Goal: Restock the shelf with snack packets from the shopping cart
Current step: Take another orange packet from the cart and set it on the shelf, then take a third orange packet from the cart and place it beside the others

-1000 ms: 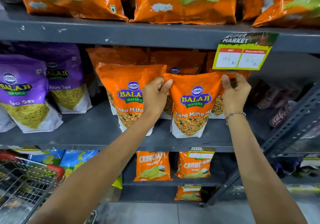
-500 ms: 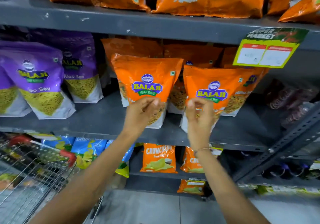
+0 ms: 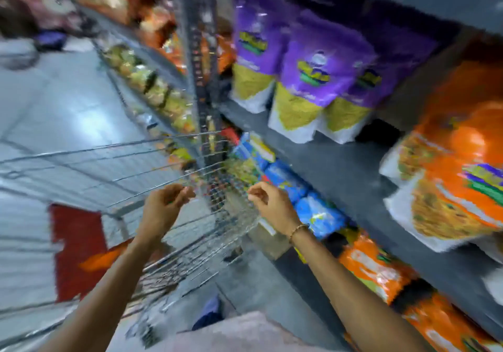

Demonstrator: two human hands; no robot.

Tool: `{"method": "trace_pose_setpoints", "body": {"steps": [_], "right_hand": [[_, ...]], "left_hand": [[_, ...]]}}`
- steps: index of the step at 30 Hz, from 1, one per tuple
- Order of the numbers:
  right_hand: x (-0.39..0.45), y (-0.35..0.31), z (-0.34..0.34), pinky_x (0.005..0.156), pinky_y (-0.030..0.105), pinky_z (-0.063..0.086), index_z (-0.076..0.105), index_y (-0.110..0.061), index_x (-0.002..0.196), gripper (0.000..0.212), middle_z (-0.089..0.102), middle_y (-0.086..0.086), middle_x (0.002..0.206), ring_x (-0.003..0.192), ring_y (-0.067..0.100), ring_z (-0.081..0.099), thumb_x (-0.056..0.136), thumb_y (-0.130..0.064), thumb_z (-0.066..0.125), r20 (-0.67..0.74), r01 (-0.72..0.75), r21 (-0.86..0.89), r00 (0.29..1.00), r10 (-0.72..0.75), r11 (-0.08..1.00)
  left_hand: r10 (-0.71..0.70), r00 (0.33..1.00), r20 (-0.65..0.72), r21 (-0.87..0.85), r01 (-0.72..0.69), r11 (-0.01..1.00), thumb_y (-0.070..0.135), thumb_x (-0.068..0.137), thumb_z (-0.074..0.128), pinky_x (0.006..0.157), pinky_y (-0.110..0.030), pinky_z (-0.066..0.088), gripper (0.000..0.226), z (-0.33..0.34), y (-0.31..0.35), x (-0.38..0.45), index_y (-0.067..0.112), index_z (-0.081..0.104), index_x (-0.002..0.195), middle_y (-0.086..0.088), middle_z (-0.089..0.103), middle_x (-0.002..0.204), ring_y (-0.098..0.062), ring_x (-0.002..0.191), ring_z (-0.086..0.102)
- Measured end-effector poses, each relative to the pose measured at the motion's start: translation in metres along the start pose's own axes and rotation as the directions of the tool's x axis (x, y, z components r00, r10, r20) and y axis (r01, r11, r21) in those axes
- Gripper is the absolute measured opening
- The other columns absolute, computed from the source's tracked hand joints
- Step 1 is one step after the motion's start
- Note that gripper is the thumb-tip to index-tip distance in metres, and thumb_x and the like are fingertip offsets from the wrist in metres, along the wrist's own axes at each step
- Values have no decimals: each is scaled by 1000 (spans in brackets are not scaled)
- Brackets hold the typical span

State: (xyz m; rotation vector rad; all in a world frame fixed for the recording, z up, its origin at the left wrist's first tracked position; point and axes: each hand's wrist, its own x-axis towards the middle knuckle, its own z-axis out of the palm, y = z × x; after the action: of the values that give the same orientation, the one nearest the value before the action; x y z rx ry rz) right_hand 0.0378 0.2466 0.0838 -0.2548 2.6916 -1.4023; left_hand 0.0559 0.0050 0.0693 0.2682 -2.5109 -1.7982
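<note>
The view is blurred and tilted. My left hand point(image 3: 163, 207) and my right hand point(image 3: 269, 202) hover side by side above the wire shopping cart point(image 3: 152, 177), fingers loosely curled, nothing in either. An orange packet point(image 3: 103, 259) lies low in the cart beside a red panel point(image 3: 79, 248). On the grey shelf point(image 3: 334, 166) to the right stand orange snack packets point(image 3: 457, 185) and purple packets point(image 3: 313, 79). Both hands are well left of and below those packets.
Blue packets point(image 3: 313, 207) and more orange packets point(image 3: 381, 272) fill the lower shelf right of my right hand. A perforated grey upright point(image 3: 198, 60) divides the shelving. Further shelves of snacks run back along the aisle. Pale floor tiles lie to the left.
My hands have let go of the orange packets on the shelf and dropped down over the cart. The view has swung left and down, away from the shelf face.
</note>
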Motion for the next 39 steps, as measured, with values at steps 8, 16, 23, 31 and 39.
{"method": "trace_pose_setpoints", "body": {"steps": [8,16,23,31,39], "right_hand": [[78,-61,154,93,40,49,60,-7,110,32,64,16,117,105,28,59,86,-28,59,565,133,-342,820,90,930],[62,-53,259,71,37,53,60,-15,92,7,67,10,96,89,29,65,86,-14,57,684,425,-519,727,62,741],[76,-35,222,59,17,46,70,-13,88,16,71,5,86,80,19,63,83,-4,57,407,71,-434,905,125,898],[91,-59,111,63,22,41,61,-4,100,16,61,4,89,79,15,56,91,-16,55,-115,-219,80,967,227,973],[69,-82,-11,61,11,39,58,-11,86,2,55,1,76,63,-6,47,88,-10,58,-559,-12,249,815,153,969]], "left_hand": [[-554,824,118,823,231,518,27,78,70,95,-35,43,57,-156,-102,-4,0,47,124,-18,56,129,-31,117,55],[-672,722,167,966,17,259,13,85,57,89,-37,54,30,-144,-150,0,10,57,116,-10,63,117,-28,107,62],[-402,884,240,889,-33,457,8,86,53,80,-35,56,15,-160,-132,48,4,65,95,-14,70,97,-28,90,68],[-4,992,126,280,-31,959,4,86,59,64,-16,43,17,-134,-30,97,20,60,81,2,62,74,-6,69,56],[241,969,60,-250,-219,943,5,87,56,67,-17,50,12,-49,95,114,14,61,80,1,61,74,1,65,58]]}}
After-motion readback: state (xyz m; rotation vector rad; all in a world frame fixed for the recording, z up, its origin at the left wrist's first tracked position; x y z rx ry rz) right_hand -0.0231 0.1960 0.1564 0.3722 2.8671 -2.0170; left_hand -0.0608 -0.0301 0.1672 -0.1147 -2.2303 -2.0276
